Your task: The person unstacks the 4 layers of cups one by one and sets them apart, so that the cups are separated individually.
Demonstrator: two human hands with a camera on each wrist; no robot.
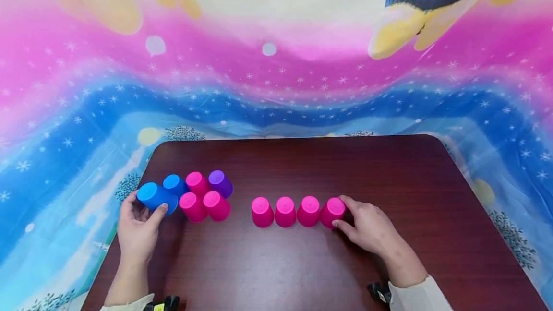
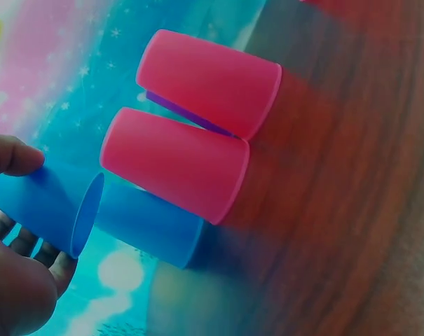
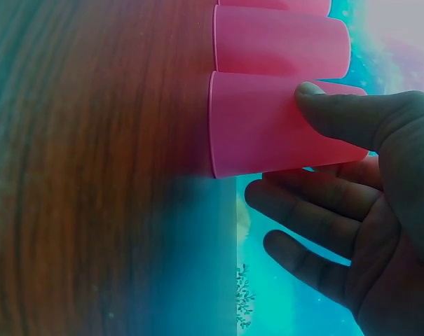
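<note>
My left hand [image 1: 137,232] grips an upside-down blue cup [image 1: 156,197], thumb on its near side. In the left wrist view this cup is tilted and held off the table. Just beyond it stands another blue cup [image 1: 174,185], beside a rear pink cup [image 1: 197,184] and a purple cup [image 1: 222,185]. Two more pink cups [image 1: 193,207] stand in front of those. On the right, my right hand [image 1: 373,229] holds the end pink cup [image 1: 332,212] of a row between thumb and fingers. Its rim rests on the table in the right wrist view.
Several upside-down pink cups [image 1: 285,212] form the row in the middle of the dark wooden table [image 1: 294,268]. A gap separates the row from the left cluster. Behind the table hangs a colourful printed cloth [image 1: 281,95]. The table's left edge lies close to the left hand.
</note>
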